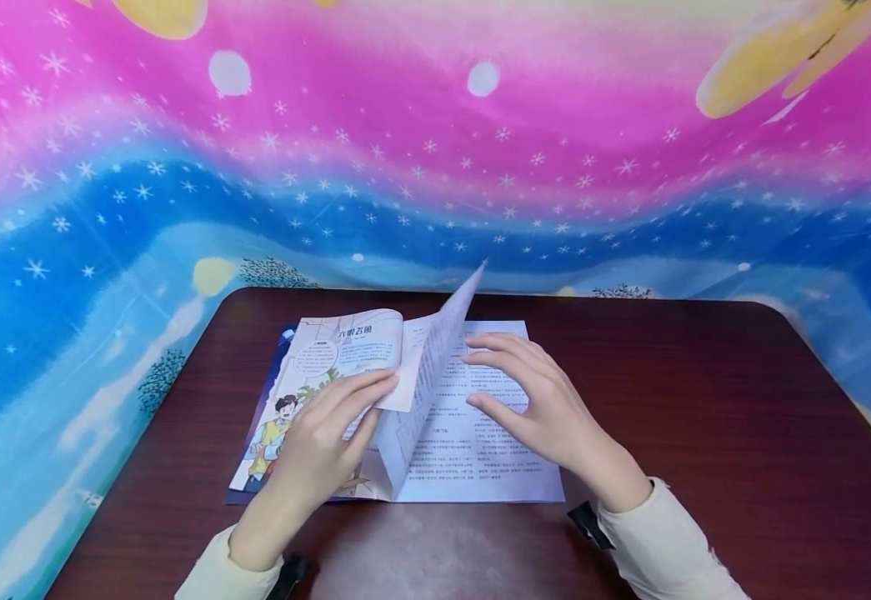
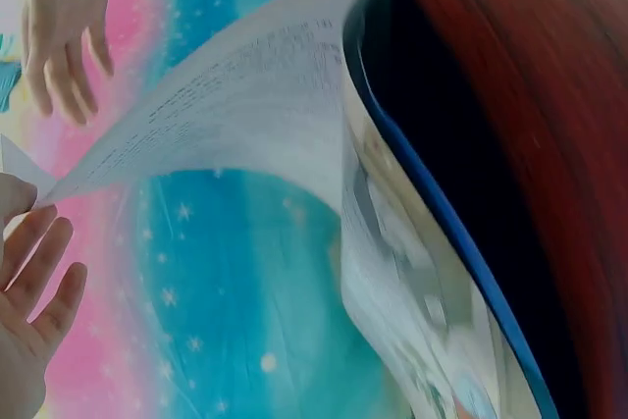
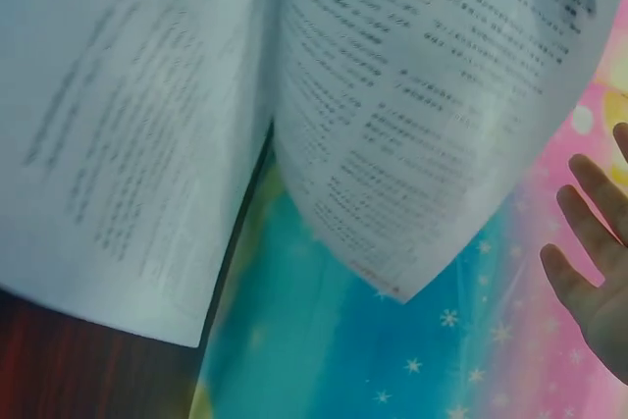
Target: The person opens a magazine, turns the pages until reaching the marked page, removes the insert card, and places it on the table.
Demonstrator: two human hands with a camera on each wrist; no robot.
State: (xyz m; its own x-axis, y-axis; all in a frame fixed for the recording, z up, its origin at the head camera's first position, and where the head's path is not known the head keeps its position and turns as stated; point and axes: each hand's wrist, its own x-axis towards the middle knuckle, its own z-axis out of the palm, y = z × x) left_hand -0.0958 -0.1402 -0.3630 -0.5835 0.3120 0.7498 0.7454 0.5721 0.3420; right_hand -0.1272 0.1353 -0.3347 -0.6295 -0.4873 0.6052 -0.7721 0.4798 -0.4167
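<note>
An open magazine (image 1: pixel 495 467) lies on the table, with a cartoon picture and a title on its left page and columns of print on the right. One printed leaf (image 1: pixel 438 367) stands up from the spine, its top corner pointing toward the back. My left hand (image 1: pixel 333 437) pinches the edge of this leaf between thumb and finger, as the left wrist view also shows. To the right of the leaf, my right hand (image 1: pixel 548 400) hovers over the right page with fingers spread, holding nothing. In the right wrist view the lifted leaf (image 3: pixel 422 144) bends beside that hand.
The dark red wooden table (image 1: pixel 705 400) extends on both sides of the magazine. A pink and blue cloth (image 1: pixel 435 167) with snowflakes hangs around the table's back and sides. Dark blue cover edges (image 1: pixel 266 400) show under the magazine's left side.
</note>
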